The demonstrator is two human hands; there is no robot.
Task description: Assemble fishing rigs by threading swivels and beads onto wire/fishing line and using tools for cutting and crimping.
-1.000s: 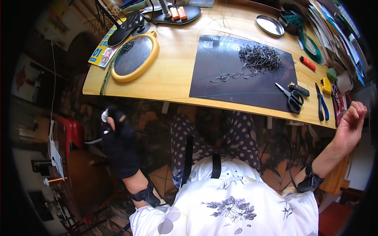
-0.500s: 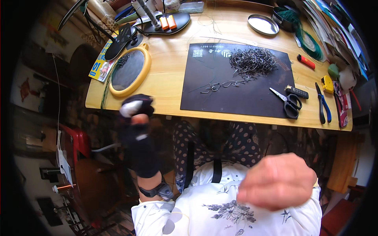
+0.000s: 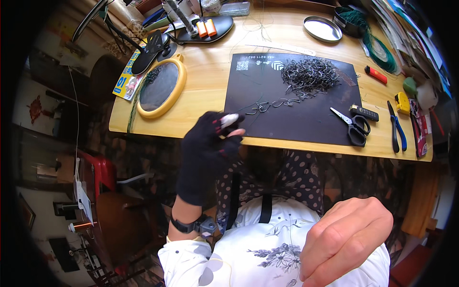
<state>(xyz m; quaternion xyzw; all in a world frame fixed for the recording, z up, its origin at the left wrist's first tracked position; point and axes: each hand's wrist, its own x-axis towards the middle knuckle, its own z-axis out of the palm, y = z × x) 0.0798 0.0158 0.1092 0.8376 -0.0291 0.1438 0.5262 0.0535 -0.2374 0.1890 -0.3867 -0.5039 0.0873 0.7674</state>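
My left hand (image 3: 210,143), in a black fingerless glove with a white cover on one fingertip, is closed at the dark mat's front left corner. What its fingertips pinch is too small to make out. My right hand (image 3: 351,237) is bare and held before my chest, thumb and fingers pressed together, pointing down. A faint thin line shows against my shirt beside its fingertips. On the dark mat (image 3: 287,122) lies a heap of fish hooks (image 3: 311,76), with several loose hooks (image 3: 260,107) trailing toward my left hand.
Black scissors (image 3: 356,130), a dark lighter (image 3: 364,112), pliers (image 3: 397,126), a yellow tape measure (image 3: 402,103) and a red lighter (image 3: 376,74) lie right. A yellow-rimmed hoop (image 3: 181,83) carrying green line sits left. Behind are a round lid (image 3: 322,29) and green line (image 3: 380,52).
My left hand has moved right, from near the hoop to the mat's front corner. My right hand has dropped slightly and turned its fingertips downward. The view has shifted slightly.
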